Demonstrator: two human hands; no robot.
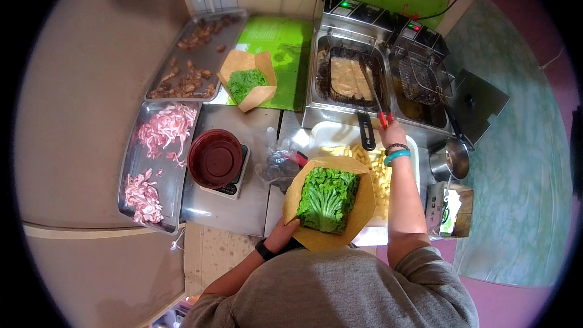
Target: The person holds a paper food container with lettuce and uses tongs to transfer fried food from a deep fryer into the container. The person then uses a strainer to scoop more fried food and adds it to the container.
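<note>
Low in the frame's centre, I had the left hand [283, 235] holding a paper box [367, 197] mouth-up, presumably so its lettuce [327, 201] lay exposed. Right of centre, the right hand [393, 135] gripped red-handled tongs [372, 88] by the handles, likely sparing it heat, tips over the fryer's [322, 112] pale slab [347, 79]. The basket handle [365, 131] and white tray [326, 132] crowded that hand; steel tabletop [234, 215] gave room left of the box.

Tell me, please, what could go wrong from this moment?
1. The bare right hand holds tongs reaching into the left fryer; a splash might burn the skin.
2. The black basket handle juts out close beside that hand, so an accidental knock could jolt it.
3. Only the left hand grips the open paper box, so it may tip and spill the lettuce.
</note>
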